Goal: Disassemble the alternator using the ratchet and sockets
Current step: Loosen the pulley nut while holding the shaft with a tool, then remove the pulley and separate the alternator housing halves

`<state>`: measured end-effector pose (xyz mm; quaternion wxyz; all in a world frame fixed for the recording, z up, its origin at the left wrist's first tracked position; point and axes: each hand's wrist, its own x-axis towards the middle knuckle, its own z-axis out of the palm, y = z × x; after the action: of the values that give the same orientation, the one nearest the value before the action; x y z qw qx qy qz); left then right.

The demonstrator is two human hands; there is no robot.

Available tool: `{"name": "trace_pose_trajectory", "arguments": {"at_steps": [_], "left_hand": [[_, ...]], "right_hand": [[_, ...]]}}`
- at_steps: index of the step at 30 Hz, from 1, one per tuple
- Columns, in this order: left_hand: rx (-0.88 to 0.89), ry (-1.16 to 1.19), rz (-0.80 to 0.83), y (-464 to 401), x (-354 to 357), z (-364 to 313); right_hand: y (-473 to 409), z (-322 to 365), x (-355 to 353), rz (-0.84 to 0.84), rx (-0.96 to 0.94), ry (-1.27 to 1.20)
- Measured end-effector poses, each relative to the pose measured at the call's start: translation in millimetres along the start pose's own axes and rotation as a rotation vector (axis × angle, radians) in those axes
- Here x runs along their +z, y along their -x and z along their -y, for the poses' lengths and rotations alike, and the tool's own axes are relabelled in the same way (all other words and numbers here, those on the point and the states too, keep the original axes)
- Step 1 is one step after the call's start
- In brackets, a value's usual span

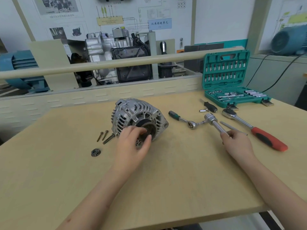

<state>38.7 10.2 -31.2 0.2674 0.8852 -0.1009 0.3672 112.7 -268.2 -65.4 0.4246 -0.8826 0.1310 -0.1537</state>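
On the wooden table (66,171) the alternator (138,117) lies near the middle. Left hand (132,146) grips its dark pulley with curled fingers. Right hand (236,144) pinches a steel bar (216,124) just beside the small ratchet (182,120); the socket case (229,80) stands open behind.

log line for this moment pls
left hand grips alternator pulley | right hand holds steel tool | three bolts, nut off

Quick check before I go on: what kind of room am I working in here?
Most likely an automotive training workshop. Wiring-diagram boards cover the wall, a cutaway transmission display stands behind the workbench, and an open socket set case sits beside the alternator.
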Motion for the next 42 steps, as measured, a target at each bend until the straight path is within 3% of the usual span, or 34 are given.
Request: {"name": "trace_pose_trajectory", "arguments": {"at_steps": [4, 8, 16, 18, 21, 24, 27, 29, 33, 42], "left_hand": [[-0.038, 0.024, -0.041, -1, 4, -1], [-0.16, 0.078, -0.077, 1, 3, 11], [-0.234, -0.081, 0.098, -4, 8, 20], [-0.175, -0.198, 0.113, -5, 7, 21], [-0.121, -0.305, 0.133, 0, 10, 25], [-0.067, -0.349, 0.083, 5, 10, 25], [0.076, -0.468, -0.126, 2, 10, 32], [0.088, -0.49, -0.125, -6, 9, 37], [-0.021, -0.36, 0.03, -16, 12, 45], [-0.015, -0.309, 0.006, -15, 14, 48]], "right_hand": [[-14, -9, -3, -0.044, -0.009, 0.359], [-22, -10, 1, -0.053, -0.043, 0.517], [-10, 4, 3, -0.038, -0.123, 0.748], [2, 20, 9, -0.077, -0.278, 0.634], [30, 53, 29, 0.017, -0.472, 0.206], [60, 92, 60, 0.258, -0.44, -0.166], [82, 119, 92, 0.362, -0.377, -0.344], [89, 129, 106, 0.364, -0.344, -0.37], [91, 136, 115, 0.255, -0.319, -0.291], [88, 132, 113, 0.192, -0.423, -0.233]]}}
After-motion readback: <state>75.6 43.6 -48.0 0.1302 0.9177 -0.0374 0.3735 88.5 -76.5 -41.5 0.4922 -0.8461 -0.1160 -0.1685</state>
